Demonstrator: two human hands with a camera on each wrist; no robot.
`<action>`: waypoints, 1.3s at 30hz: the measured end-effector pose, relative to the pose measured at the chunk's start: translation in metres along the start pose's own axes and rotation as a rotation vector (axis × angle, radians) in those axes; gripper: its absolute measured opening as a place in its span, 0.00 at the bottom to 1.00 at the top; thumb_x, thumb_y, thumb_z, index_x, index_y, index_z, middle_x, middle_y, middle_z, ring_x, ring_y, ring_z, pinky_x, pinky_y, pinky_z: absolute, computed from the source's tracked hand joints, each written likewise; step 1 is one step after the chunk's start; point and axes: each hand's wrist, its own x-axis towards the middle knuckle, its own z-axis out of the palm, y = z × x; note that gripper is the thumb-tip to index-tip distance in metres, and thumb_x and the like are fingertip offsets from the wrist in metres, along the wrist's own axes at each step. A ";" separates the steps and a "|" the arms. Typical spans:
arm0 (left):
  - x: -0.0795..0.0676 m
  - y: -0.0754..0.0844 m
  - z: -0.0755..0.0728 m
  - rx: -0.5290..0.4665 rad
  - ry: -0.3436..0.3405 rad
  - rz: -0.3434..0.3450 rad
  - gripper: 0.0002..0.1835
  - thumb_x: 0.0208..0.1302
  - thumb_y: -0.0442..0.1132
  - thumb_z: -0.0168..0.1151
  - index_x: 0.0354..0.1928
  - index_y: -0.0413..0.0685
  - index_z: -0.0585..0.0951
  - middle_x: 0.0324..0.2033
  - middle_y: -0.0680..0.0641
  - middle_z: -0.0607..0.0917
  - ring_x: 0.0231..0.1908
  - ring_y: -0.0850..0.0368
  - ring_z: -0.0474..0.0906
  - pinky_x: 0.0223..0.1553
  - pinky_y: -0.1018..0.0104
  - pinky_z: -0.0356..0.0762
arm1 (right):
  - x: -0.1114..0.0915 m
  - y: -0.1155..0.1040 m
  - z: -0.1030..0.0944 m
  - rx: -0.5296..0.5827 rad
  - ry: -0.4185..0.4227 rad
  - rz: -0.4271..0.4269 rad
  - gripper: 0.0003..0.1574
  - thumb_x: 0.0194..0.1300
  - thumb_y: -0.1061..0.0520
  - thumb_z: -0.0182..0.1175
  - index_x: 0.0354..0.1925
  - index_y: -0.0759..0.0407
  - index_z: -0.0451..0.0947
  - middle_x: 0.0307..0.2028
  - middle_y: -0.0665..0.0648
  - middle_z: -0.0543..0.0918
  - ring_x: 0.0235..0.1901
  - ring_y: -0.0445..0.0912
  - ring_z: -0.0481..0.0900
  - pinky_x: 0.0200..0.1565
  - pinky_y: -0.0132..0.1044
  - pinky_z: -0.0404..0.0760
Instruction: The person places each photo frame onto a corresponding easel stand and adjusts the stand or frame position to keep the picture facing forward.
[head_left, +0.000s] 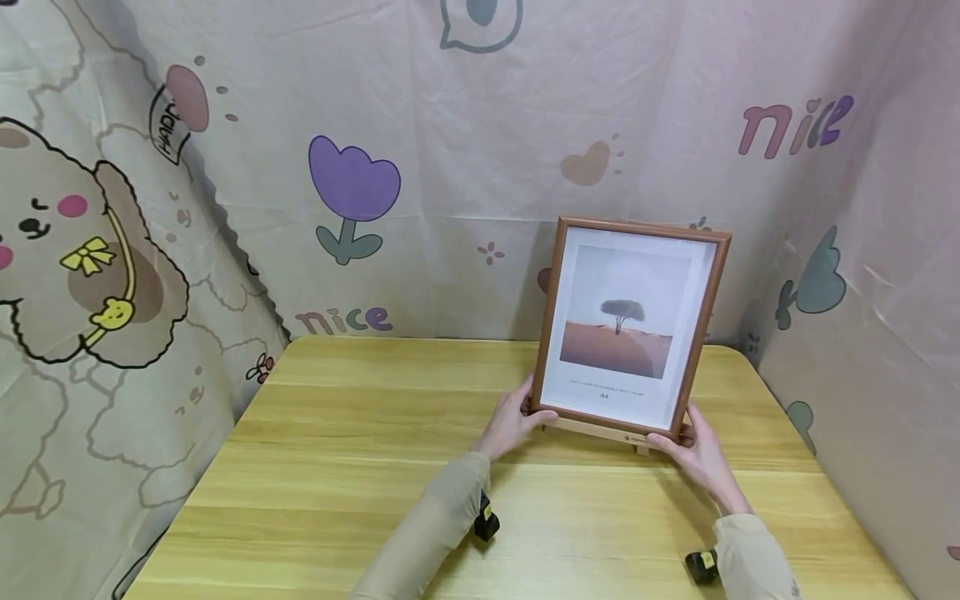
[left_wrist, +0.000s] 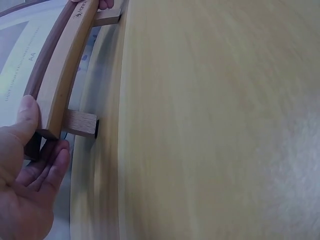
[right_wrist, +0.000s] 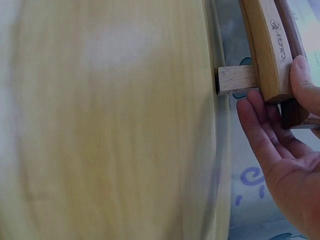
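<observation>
A brown-edged picture frame [head_left: 626, 333], with a print of a lone tree, leans back slightly on a small wooden easel [head_left: 596, 430] at the right of the table. At the frame's lower left corner, my left hand [head_left: 512, 423] grips with the thumb on the front and the fingers behind and below. My right hand [head_left: 703, 457] holds the lower right corner in the same way. Both wrist views show the thumbs against the frame, beside the ends of the easel's ledge [right_wrist: 272, 55]. Short easel feet [left_wrist: 81, 123] reach the tabletop. The frame hides the easel's upper part.
The wood-grain table [head_left: 337, 467] stretches left and forward of the frame. A printed cloth [head_left: 465, 167] hangs behind the table and along both sides, close behind the frame. Small black wrist devices [head_left: 486, 521] sit beside both sleeves.
</observation>
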 end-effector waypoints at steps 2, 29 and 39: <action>-0.001 0.000 0.001 0.002 0.001 -0.005 0.49 0.64 0.51 0.67 0.78 0.37 0.54 0.59 0.34 0.83 0.46 0.56 0.82 0.56 0.61 0.80 | 0.000 0.000 0.000 0.008 -0.002 0.010 0.51 0.65 0.63 0.67 0.76 0.64 0.50 0.50 0.84 0.80 0.36 0.24 0.79 0.36 0.28 0.83; -0.002 0.001 0.001 0.029 -0.005 0.005 0.49 0.66 0.52 0.65 0.79 0.41 0.51 0.58 0.34 0.83 0.33 0.62 0.75 0.44 0.67 0.75 | 0.000 -0.002 -0.002 -0.041 -0.018 0.070 0.55 0.66 0.60 0.68 0.78 0.67 0.45 0.52 0.86 0.78 0.36 0.21 0.75 0.38 0.25 0.81; -0.003 0.001 0.001 0.013 -0.005 0.003 0.49 0.66 0.52 0.65 0.80 0.44 0.50 0.60 0.34 0.82 0.31 0.60 0.75 0.45 0.66 0.76 | 0.001 -0.003 -0.002 -0.043 -0.015 0.060 0.53 0.66 0.59 0.68 0.77 0.67 0.48 0.53 0.85 0.78 0.38 0.21 0.74 0.39 0.24 0.81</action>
